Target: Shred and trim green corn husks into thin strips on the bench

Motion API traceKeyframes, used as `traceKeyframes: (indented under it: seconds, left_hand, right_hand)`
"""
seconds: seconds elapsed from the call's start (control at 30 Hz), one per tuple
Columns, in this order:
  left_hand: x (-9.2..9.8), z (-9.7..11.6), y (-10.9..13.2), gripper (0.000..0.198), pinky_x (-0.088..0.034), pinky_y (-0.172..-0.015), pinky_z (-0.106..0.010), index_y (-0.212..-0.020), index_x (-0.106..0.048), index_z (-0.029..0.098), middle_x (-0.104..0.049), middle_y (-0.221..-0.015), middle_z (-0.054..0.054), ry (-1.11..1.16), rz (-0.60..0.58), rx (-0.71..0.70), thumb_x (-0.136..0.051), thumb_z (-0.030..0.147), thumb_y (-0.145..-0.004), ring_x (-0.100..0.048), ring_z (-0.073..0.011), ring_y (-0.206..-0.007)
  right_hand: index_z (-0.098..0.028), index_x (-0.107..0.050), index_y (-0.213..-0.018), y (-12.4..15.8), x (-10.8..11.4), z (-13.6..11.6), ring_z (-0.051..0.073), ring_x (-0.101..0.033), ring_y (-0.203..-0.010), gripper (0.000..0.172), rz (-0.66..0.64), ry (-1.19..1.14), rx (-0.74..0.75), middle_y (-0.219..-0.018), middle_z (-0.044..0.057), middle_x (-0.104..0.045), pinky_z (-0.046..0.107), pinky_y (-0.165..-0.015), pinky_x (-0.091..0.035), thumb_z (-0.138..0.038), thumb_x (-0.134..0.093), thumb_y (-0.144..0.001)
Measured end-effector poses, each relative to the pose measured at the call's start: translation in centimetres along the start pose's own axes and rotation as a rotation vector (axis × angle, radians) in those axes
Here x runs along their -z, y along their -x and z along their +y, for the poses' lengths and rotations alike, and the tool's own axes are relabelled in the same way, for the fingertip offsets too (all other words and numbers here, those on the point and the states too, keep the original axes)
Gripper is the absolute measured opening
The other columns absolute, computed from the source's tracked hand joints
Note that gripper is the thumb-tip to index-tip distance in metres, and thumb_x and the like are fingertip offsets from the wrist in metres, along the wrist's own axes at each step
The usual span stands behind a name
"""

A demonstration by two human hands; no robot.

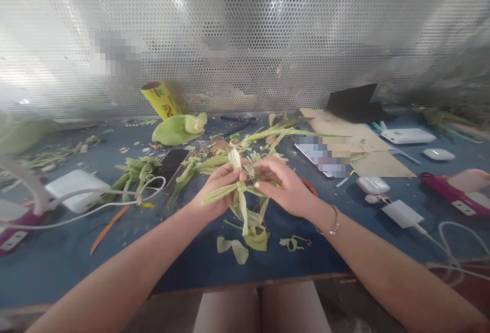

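At the middle of the table, a knotted figure of pale green leaf strips (pixel 242 205), which look like corn husk, is held between both hands. My left hand (pixel 215 195) is closed around its left side, thumb near the top. From the right, my right hand (pixel 286 190) pinches the strips close to the knot, its fingers curled and partly hiding them. Several strip ends hang down below the knot. Loose husk scraps (pixel 233 249) lie on the table just under the hands, with a small curled scrap (pixel 294 243) to their right.
Behind the hands are more husk strips (pixel 283 134), a large green husk (pixel 174 129) and a yellow tube (pixel 161 99). A dark phone (pixel 174 164), white charger (pixel 78 190) and cable lie left. Cardboard (pixel 377 163), an earbud case (pixel 373 185) and a charger (pixel 402 214) lie right. A perforated metal panel (pixel 245 31) stands behind.
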State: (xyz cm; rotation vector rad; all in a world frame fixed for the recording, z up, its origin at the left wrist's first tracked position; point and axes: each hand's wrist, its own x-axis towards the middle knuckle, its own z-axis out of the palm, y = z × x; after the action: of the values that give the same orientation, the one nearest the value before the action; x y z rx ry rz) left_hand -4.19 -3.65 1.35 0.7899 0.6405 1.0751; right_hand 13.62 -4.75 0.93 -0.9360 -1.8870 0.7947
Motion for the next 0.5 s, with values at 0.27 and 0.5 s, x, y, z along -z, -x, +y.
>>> traceKeyframes:
  seconds: [0.27, 0.5]
  left_hand:
    - [-0.2, -1.3, -0.4, 0.019, -0.043, -0.057, -0.021, -0.086, -0.062, 0.015, -0.061, -0.069, -0.001, -0.222, 0.119, -0.128, -0.068, 0.023, -0.070, -0.054, -0.0105, -0.060]
    - [-0.3, -0.9, 0.9, 0.023, -0.031, -0.102, -0.029, -0.083, -0.067, 0.022, -0.061, -0.098, -0.004, -0.621, 0.287, -0.363, -0.060, 0.007, -0.067, -0.044, -0.0211, -0.117]
  right_hand:
    - [-0.021, -0.048, -0.074, 0.0, -2.0, -0.6, 0.010, -0.053, -0.055, 0.020, -0.071, -0.323, -0.268, -0.063, -0.003, -0.053, 0.026, -0.055, -0.045, -0.036, -0.061, -0.077]
    - [-0.021, -0.046, -0.073, -0.5, -1.6, -0.4, 0.009, -0.052, -0.056, 0.020, 0.030, -0.354, -0.281, -0.063, -0.004, -0.051, 0.025, -0.056, -0.045, -0.035, -0.060, -0.078]
